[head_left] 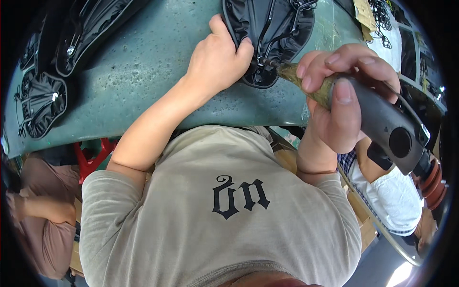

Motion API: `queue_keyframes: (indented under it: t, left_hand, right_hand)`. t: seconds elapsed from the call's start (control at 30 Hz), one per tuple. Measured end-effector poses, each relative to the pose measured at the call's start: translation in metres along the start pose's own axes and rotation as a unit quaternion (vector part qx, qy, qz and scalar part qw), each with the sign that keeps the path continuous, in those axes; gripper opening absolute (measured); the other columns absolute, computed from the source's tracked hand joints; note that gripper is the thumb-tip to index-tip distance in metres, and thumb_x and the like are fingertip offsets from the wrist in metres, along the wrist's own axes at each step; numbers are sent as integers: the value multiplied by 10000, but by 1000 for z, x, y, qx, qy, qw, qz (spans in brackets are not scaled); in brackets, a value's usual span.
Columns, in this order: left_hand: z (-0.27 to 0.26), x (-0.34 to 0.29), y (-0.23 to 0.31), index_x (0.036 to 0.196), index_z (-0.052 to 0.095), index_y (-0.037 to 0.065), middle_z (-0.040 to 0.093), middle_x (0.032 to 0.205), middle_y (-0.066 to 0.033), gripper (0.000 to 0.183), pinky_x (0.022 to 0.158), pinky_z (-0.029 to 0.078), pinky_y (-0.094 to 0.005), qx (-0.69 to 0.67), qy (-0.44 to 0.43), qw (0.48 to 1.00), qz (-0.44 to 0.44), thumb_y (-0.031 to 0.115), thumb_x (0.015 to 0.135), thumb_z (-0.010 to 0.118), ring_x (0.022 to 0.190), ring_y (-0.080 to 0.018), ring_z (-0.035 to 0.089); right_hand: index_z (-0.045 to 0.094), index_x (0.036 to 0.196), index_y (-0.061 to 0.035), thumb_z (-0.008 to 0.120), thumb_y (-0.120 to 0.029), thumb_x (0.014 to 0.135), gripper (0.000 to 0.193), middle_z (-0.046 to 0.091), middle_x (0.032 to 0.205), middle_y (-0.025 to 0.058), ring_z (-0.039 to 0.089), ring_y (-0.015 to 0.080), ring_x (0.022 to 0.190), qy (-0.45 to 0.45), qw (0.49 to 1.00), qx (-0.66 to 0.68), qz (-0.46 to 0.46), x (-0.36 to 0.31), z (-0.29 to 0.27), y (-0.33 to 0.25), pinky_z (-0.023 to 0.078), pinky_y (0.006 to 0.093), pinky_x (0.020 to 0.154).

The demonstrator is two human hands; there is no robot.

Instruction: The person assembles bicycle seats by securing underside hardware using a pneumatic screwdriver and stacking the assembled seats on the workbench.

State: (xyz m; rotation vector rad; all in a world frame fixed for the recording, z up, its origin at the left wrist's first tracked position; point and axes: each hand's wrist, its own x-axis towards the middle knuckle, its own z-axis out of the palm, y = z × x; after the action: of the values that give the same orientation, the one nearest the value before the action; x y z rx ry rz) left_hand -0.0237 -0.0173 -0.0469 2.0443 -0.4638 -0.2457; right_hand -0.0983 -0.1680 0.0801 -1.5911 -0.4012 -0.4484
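Note:
A black bicycle saddle (297, 40) lies underside up on the green table, its metal rails and gathered black cover showing. My left hand (217, 57) grips the saddle's left edge near the narrow end, thumb on the underside. In my right hand (342, 91) is a dark powered screwdriver (382, 115) with a worn, yellowish-brown front end. Its bit points left and meets the narrow end of the saddle, close to my left thumb, where the rails come together. Whether the tip sits in a screw is too small to tell.
The green tabletop (134, 81) is pitted. More upturned saddles, a long one (91, 36) and a smaller one (45, 103), lie on the left. Black cords (380, 21) hang at the far right. People sit close by on both sides; a red stool (93, 158) stands at the left.

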Motion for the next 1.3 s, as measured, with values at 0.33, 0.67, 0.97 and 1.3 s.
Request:
queue_keyframes:
  t: [0.33,0.67,0.97,1.3]
  left_hand:
    - [-9,7,9,1426,279,-163,678,943,-399,724,779,558,-585,-19,-6,1000,-10,301,971,598,884,-558,683]
    - [0,8,-39,1513,339,-51,674,1140,-375,720,897,518,-549,-20,-69,997,33,350,986,622,1088,-525,656]
    - [-79,11,-6,1408,573,-39,697,1229,-292,475,963,526,-402,40,-120,992,28,218,1010,609,1119,-320,713]
    - [-60,11,43,1365,570,-19,619,1325,-260,696,1083,463,-465,104,40,966,233,305,814,847,1253,-422,585]
  right_hand:
    - [544,1026,-68,719,-41,928,202,655,871,136,643,246,686,-9,999,1,37,14,5,-4,540,431,638]
    - [649,906,-42,781,2,751,209,707,833,78,698,189,756,36,993,-115,-19,14,16,-2,551,291,688]
    - [455,1345,-10,622,66,894,487,657,1047,164,670,130,769,28,994,104,-26,2,4,-39,565,283,683]
    - [342,1523,-3,469,-204,1018,558,569,1182,216,618,221,702,28,989,52,-137,2,-56,-55,522,443,659]
